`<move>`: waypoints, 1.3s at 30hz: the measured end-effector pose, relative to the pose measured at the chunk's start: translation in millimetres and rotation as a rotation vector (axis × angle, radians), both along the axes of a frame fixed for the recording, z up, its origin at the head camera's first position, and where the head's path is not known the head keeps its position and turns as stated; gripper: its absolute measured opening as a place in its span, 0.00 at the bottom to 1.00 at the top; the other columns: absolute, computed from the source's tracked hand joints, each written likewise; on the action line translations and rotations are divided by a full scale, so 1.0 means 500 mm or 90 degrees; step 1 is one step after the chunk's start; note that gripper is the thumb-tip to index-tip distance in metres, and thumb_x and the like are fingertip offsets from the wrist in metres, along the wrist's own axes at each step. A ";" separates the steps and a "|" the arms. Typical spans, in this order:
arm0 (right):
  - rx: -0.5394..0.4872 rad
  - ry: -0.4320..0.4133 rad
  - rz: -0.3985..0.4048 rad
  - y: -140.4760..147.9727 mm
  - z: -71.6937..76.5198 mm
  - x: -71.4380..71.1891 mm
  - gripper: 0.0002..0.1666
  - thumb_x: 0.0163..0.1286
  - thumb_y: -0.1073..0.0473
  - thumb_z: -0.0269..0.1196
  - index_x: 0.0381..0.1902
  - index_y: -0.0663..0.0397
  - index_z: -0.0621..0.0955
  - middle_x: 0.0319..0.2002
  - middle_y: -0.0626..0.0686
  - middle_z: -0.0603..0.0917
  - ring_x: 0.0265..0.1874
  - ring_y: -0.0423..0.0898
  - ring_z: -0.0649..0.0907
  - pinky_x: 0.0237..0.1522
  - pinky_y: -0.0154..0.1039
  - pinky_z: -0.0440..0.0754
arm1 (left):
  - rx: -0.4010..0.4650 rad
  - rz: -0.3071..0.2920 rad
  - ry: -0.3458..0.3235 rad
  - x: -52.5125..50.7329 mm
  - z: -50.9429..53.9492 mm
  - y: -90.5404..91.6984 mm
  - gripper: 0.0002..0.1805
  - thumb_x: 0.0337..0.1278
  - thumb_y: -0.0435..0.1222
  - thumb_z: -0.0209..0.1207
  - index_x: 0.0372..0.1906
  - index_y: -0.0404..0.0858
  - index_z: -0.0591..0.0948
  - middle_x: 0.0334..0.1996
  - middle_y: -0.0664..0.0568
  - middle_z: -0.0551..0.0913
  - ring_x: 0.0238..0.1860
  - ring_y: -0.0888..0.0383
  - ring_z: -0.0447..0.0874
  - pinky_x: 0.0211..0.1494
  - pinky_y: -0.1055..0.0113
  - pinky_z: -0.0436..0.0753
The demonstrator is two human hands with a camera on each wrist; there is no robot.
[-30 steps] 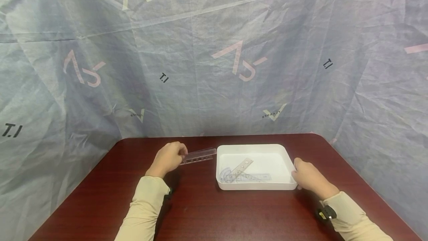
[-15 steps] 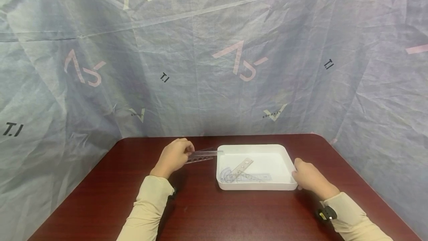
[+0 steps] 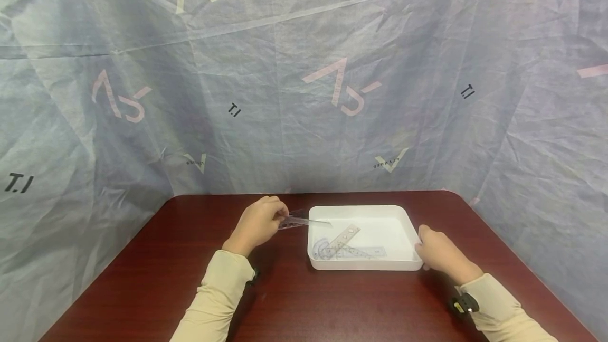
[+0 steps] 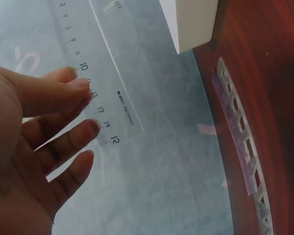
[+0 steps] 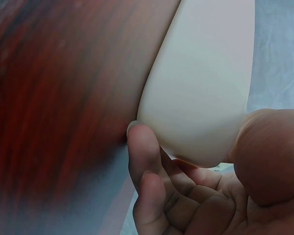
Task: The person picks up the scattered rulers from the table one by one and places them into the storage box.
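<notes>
Between thumb and fingers, my left hand (image 3: 258, 226) pinches a clear straight ruler (image 4: 108, 73) near its 15 mark. The ruler's far end reaches over the left rim of a white tray (image 3: 366, 265). My right hand (image 3: 439, 249) grips the tray's right side, thumb at the rim and fingers low on the outer wall (image 5: 201, 83). Inside the tray lie a clear protractor (image 3: 321, 247), a ruler with round holes (image 3: 345, 237) and a bluish clear ruler (image 3: 377, 251), partly overlapping. A clear stencil ruler with cut-out shapes (image 4: 241, 120) lies on the table below my left hand.
A dark red wooden table (image 3: 304, 305) carries everything. Grey printed cloth (image 3: 285, 136) hangs behind it and along both sides. A second clear, purplish strip (image 4: 235, 142) shows beside the stencil ruler.
My left hand has moved right with the clear ruler, whose far end has passed from beside the tray to over its left part. My right hand and the tray have stayed put.
</notes>
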State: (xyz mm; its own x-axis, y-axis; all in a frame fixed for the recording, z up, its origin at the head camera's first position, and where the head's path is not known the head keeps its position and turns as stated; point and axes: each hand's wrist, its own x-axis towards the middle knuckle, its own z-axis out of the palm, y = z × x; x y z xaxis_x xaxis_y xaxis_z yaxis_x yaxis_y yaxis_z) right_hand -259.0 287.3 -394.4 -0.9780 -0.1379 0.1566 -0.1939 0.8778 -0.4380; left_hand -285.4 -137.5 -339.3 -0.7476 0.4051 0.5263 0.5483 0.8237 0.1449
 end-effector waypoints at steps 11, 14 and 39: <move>-0.002 -0.007 0.004 0.003 -0.004 -0.003 0.04 0.65 0.67 0.54 0.35 0.64 0.69 0.21 0.53 0.75 0.13 0.44 0.78 0.22 0.40 0.75 | -0.014 -0.086 0.048 -0.001 -0.026 0.041 0.10 0.49 0.28 0.70 0.30 0.47 0.85 0.30 0.63 0.81 0.35 0.64 0.77 0.42 0.66 0.80; -0.001 -0.003 0.005 0.003 -0.006 -0.003 0.04 0.65 0.67 0.54 0.34 0.64 0.69 0.20 0.53 0.74 0.13 0.44 0.78 0.22 0.40 0.75 | -0.021 -0.101 0.061 0.000 -0.034 0.049 0.10 0.49 0.27 0.69 0.29 0.47 0.85 0.29 0.63 0.81 0.35 0.64 0.77 0.41 0.66 0.79; -0.005 0.005 0.009 0.001 0.000 -0.001 0.04 0.65 0.68 0.54 0.34 0.64 0.69 0.20 0.53 0.74 0.13 0.43 0.78 0.22 0.40 0.75 | -0.087 -0.138 0.063 0.000 -0.073 0.093 0.10 0.50 0.28 0.65 0.31 0.48 0.88 0.29 0.60 0.82 0.33 0.61 0.79 0.37 0.64 0.79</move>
State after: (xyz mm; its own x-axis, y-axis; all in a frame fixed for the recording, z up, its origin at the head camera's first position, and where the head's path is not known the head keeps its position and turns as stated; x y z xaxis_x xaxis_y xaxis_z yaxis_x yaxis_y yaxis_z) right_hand -259.4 287.7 -394.2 -0.9749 -0.1498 0.1646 -0.2088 0.8719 -0.4430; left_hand -285.2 -91.1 -375.6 -0.5833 0.6225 0.5218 0.7201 0.6935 -0.0224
